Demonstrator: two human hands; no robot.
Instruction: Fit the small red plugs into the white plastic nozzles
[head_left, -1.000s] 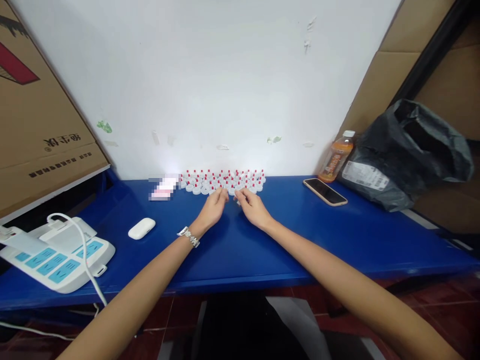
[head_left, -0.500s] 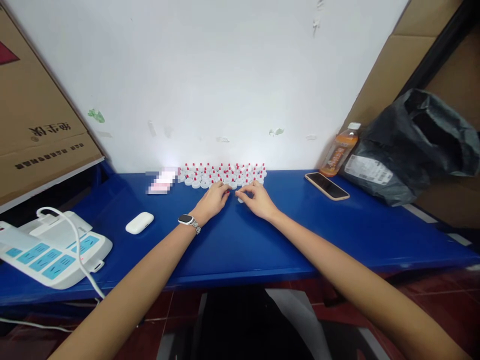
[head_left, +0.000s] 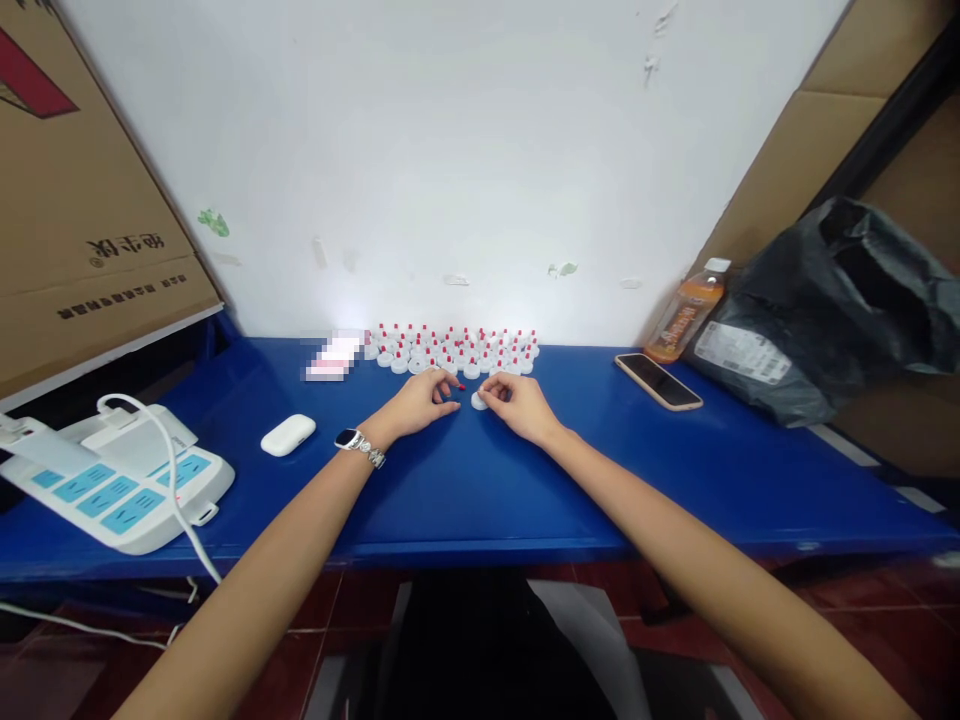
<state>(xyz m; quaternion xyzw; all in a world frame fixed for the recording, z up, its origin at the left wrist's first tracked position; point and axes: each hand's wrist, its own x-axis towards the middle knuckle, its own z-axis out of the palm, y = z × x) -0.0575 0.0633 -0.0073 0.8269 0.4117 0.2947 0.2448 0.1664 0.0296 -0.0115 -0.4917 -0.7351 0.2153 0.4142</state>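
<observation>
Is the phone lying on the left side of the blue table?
No, the phone lies on the right part of the blue table, near the orange bottle.

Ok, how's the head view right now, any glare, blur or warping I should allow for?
Head view: a bright glare patch on the wall washes out the left end of the cap cluster; a blurred pink-white block sits beside it; wide-angle warping bows the table edge and the cardboard; the left hand and right hand look sharp.

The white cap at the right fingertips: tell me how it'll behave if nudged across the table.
The white cap looks small and thin, so probably very light. On the smooth blue table it would likely skid. Its round shape may let it roll if tipped on edge.
</observation>
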